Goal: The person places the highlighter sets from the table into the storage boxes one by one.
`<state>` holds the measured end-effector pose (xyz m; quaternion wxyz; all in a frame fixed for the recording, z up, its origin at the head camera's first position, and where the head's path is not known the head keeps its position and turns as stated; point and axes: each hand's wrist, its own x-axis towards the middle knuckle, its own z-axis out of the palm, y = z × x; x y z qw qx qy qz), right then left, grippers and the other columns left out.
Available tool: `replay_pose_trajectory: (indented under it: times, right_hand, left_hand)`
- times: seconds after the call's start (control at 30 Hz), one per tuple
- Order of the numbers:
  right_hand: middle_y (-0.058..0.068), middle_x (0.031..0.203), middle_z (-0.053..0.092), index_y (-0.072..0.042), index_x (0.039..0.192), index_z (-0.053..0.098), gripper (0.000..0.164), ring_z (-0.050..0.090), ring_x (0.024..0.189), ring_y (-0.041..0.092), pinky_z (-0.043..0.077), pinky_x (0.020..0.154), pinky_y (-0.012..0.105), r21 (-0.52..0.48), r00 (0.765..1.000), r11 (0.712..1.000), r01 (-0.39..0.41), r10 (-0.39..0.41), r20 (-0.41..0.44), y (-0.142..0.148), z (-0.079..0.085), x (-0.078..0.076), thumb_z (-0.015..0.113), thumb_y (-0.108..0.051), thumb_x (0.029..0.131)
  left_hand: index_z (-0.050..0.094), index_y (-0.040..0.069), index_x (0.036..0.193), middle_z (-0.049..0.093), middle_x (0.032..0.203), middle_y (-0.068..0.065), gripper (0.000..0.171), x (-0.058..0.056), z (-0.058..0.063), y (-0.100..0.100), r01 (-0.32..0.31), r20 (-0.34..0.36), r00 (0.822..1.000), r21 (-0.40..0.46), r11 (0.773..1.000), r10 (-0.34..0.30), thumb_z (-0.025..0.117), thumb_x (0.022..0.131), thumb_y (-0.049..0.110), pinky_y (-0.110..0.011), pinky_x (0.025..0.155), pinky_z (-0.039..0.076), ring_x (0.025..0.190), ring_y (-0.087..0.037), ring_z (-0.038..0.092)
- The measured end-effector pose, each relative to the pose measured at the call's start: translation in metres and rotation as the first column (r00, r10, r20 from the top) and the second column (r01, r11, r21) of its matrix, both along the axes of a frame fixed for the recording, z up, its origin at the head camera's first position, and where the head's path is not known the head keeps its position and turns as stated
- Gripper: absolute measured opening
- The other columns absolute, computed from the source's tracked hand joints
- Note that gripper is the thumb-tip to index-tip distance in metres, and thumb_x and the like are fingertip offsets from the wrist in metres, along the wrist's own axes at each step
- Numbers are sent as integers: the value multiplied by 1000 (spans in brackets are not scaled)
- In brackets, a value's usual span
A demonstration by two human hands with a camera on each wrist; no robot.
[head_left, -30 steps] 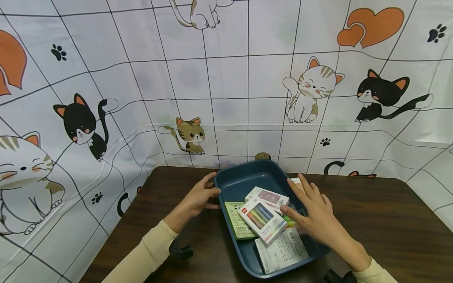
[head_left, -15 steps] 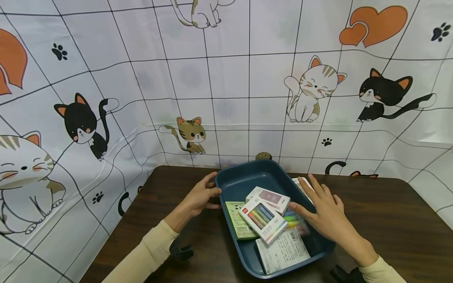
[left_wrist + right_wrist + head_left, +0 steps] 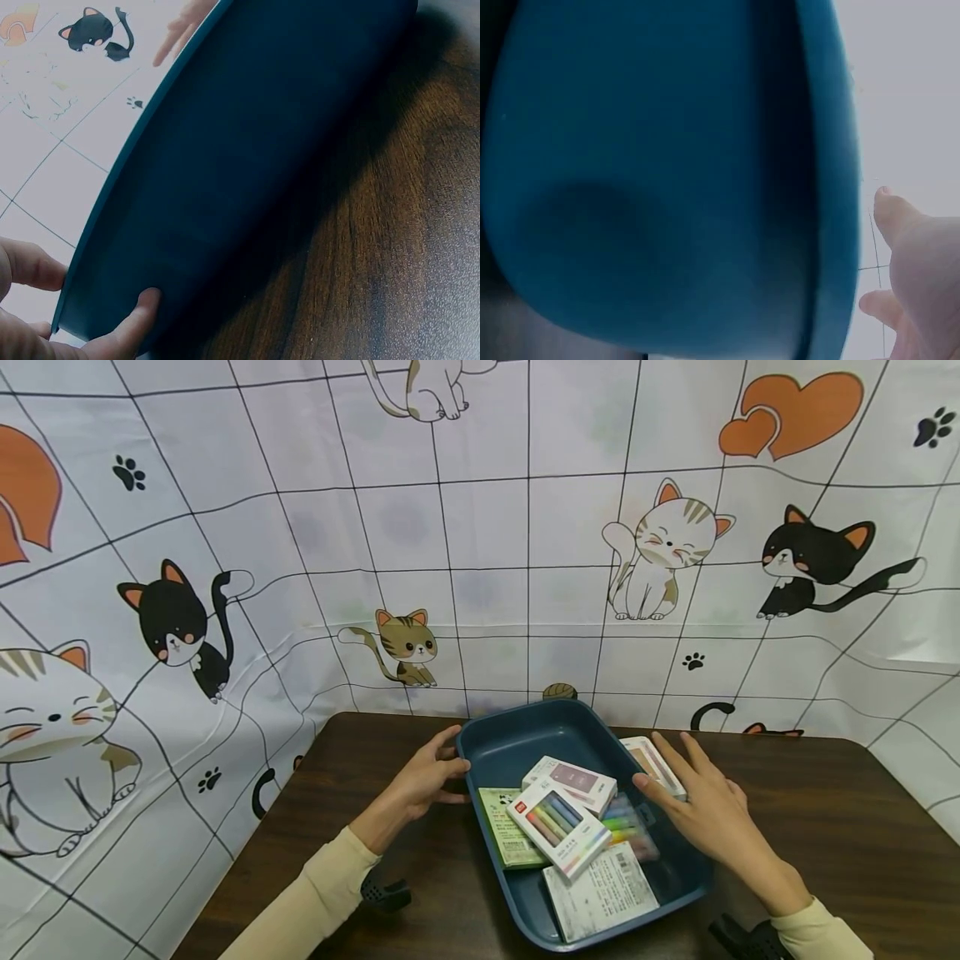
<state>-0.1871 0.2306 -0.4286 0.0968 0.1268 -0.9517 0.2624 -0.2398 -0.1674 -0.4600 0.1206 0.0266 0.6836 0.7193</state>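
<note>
A blue plastic tray (image 3: 540,727) stands on the table, its wall (image 3: 225,150) filling much of the left wrist view. My left hand (image 3: 420,781) grips its left rim, fingers on either side of the wall. My right hand (image 3: 716,810) hovers by the right rim with fingers spread, holding nothing; its fingers reach over a white box with a brown panel (image 3: 647,756) just outside the tray. Inside lie a white box showing coloured pens (image 3: 558,827), a white-and-mauve box (image 3: 577,781), a green box (image 3: 506,831), a white printed packet (image 3: 603,897) and a clear pack of coloured sticks (image 3: 626,827).
The dark wooden table (image 3: 840,827) reaches back to a white cat-patterned curtain (image 3: 495,527). Black devices sit below both wrists, one near the left wrist (image 3: 386,893) and one near the right wrist (image 3: 750,935).
My right hand has moved rightward from over the tray to its right rim, uncovering the clear pack and more of the outside white box. My left hand stays on the rim.
</note>
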Motion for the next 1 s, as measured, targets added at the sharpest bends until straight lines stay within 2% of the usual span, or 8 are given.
replay_pose_trajectory:
  times: [0.23,0.5,0.73,1.0]
  right_hand:
    - [31,162,15,-17,164,24,81,26,133,67,18,92,84,4,999,1000,7,-7,35,3,-5,-3,56,-56,101]
    - [33,160,19,-16,164,23,74,27,132,67,21,89,84,12,997,1000,-6,5,78,12,-12,-10,46,-54,105]
    - [35,158,24,-13,164,23,66,28,133,67,23,87,86,-4,994,1000,-29,30,108,22,-19,-16,38,-48,110]
    - [38,149,36,-15,165,15,64,38,128,66,31,88,83,-11,989,999,-40,42,144,32,-28,-22,37,-43,111]
  left_hand:
    - [22,17,162,32,152,-28,72,0,1,1,5,2,1000,1,1000,-5,56,101,-1,-60,80,56,116,-46,56]
    - [21,15,162,31,152,-29,72,-1,2,1,8,-9,1000,2,1000,-8,56,101,-1,-61,79,55,115,-47,56]
    - [21,17,163,31,153,-28,73,0,1,0,3,9,1000,0,1000,-3,56,101,-1,-59,79,56,116,-47,55]
    - [19,15,163,32,152,-28,74,1,0,0,5,1,1000,-5,1000,-5,56,101,-1,-58,77,57,114,-45,57]
